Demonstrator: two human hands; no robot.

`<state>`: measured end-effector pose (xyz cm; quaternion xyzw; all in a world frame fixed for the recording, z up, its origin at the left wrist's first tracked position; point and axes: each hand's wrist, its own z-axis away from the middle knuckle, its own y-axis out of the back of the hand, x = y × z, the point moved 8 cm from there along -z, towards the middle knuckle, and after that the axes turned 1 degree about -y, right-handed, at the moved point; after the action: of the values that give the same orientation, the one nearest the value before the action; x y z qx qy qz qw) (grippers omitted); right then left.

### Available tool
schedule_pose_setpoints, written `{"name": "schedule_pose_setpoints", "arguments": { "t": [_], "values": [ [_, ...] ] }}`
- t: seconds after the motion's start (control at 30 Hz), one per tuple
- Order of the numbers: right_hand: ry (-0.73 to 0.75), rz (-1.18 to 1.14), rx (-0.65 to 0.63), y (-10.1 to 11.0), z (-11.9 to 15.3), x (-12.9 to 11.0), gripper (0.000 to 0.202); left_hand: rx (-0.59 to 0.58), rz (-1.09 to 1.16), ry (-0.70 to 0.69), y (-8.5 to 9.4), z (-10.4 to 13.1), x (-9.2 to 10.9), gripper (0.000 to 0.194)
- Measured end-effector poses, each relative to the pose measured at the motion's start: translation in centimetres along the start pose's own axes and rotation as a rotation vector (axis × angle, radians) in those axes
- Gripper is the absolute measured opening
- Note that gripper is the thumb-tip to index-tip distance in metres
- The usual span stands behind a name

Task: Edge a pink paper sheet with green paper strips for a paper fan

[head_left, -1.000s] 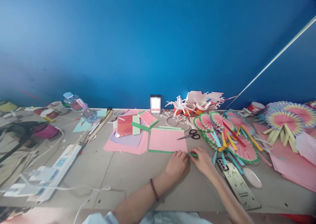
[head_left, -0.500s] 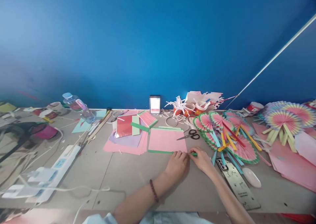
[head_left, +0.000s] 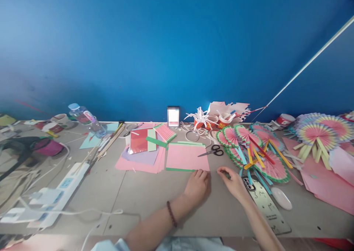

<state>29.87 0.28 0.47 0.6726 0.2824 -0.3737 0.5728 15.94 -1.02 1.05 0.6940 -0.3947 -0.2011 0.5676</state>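
A pink sheet of paper (head_left: 187, 156) lies flat on the table, with a dark green paper strip (head_left: 179, 169) along its near edge. My left hand (head_left: 197, 185) has its fingers curled together and presses on the sheet's near right corner. To its right, apart from the sheet, my right hand (head_left: 230, 181) pinches a small green paper scrap (head_left: 227, 176); most of the scrap is hidden by the fingers. Black-handled scissors (head_left: 213, 151) lie just beyond the sheet's right side, blades partly apart.
Pleated paper fans (head_left: 272, 166), a phone (head_left: 267, 206) and a white mouse (head_left: 281, 198) lie right. Left are stacked coloured papers (head_left: 121, 164), a folded pink-and-green piece (head_left: 165, 133), a water bottle (head_left: 88, 118) and a power strip (head_left: 65, 184). Paper cups (head_left: 211, 121) stand behind.
My right hand has moved right, away from the sheet's corner, with a green scrap in its fingers. The green end that stuck out past the sheet no longer shows there. My left hand stays put.
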Motion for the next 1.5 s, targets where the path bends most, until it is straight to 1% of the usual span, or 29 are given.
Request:
{"name": "schedule_pose_setpoints", "arguments": {
  "t": [0.07, 0.13, 0.23, 0.33, 0.4, 0.47, 0.53, 0.57, 0.6, 0.67, 0.73, 0.83, 0.9, 0.97, 1.07, 1.13, 1.2, 1.27, 1.37, 1.43, 1.5],
  "values": [
    [-0.045, -0.02, 0.001, 0.4, -0.5, 0.5, 0.029, 0.007, 0.044, 0.002, 0.0, 0.2, -0.5, 0.032],
    [-0.056, -0.026, -0.019, 0.3, -1.3, 0.1, 0.031, 0.015, 0.094, 0.003, 0.0, 0.2, -0.9, 0.029],
    [-0.004, -0.058, -0.057, -0.6, -3.2, -2.2, 0.029, 0.046, 0.165, 0.029, 0.2, 0.1, -1.6, 0.028],
    [0.082, -0.117, -0.133, -2.9, -5.5, -5.7, 0.022, 0.069, 0.183, 0.058, 0.2, -0.1, -2.1, 0.028],
    [0.111, -0.128, -0.207, -5.3, -7.3, -7.9, 0.02, 0.064, 0.18, 0.066, 0.1, -0.4, -2.3, 0.027],
    [0.11, -0.131, -0.282, -8.1, -9.2, -9.6, 0.019, 0.065, 0.19, 0.072, -0.1, -0.7, -2.5, 0.027],
    [0.124, -0.111, -0.316, -10.6, -11.3, -11.0, 0.017, 0.083, 0.2, 0.079, -0.2, -0.9, -2.8, 0.025],
    [0.158, -0.061, -0.32, -11.7, -12.3, -11.7, 0.019, 0.091, 0.198, 0.078, -0.3, -1.1, -2.9, 0.023],
    [0.194, 0.025, -0.291, -12.5, -13.3, -12.2, 0.02, 0.095, 0.188, 0.071, -0.4, -1.2, -2.9, 0.019],
    [0.194, 0.092, -0.236, -13.6, -15.3, -12.5, 0.024, 0.084, 0.151, 0.04, -0.6, -1.3, -2.7, 0.014],
    [0.19, 0.143, -0.194, -14.3, -16.6, -12.4, 0.026, 0.064, 0.101, -0.001, -0.9, -1.4, -2.5, 0.013],
    [0.211, 0.186, -0.178, -14.7, -17.3, -12.0, 0.027, 0.043, 0.043, -0.055, -1.1, -1.4, -2.0, 0.011],
    [0.236, 0.193, -0.168, -14.5, -16.9, -11.8, 0.028, 0.036, 0.029, -0.085, -1.0, -1.3, -1.7, 0.01],
    [0.259, 0.184, -0.146, -13.7, -16.3, -11.8, 0.03, 0.037, 0.022, -0.093, -0.8, -1.4, -1.6, 0.009],
    [0.281, 0.148, -0.12, -11.9, -15.1, -11.4, 0.03, 0.054, 0.013, -0.063, -0.5, -1.5, -1.8, 0.009],
    [0.283, 0.119, -0.102, -10.3, -14.1, -10.8, 0.029, 0.075, 0.018, -0.039, -0.3, -1.5, -1.9, 0.011],
    [0.273, 0.09, -0.066, -8.3, -12.9, -9.8, 0.029, 0.095, 0.03, -0.025, -0.2, -1.4, -2.1, 0.014],
    [0.237, 0.033, 0.004, -6.0, -11.5, -8.3, 0.028, 0.107, 0.05, -0.016, 0.0, -1.2, -2.1, 0.016],
    [0.191, 0.015, 0.091, -3.4, -9.4, -5.9, 0.031, 0.129, 0.122, 0.028, 0.3, -0.8, -2.3, 0.019],
    [0.143, 0.017, 0.149, -2.3, -8.3, -4.4, 0.033, 0.164, 0.229, 0.075, 0.9, -0.6, -2.6, 0.021],
    [0.121, 0.032, 0.176, -1.9, -7.8, -3.4, 0.033, 0.201, 0.395, 0.125, 1.7, -0.6, -3.1, 0.023]
  ]
}}
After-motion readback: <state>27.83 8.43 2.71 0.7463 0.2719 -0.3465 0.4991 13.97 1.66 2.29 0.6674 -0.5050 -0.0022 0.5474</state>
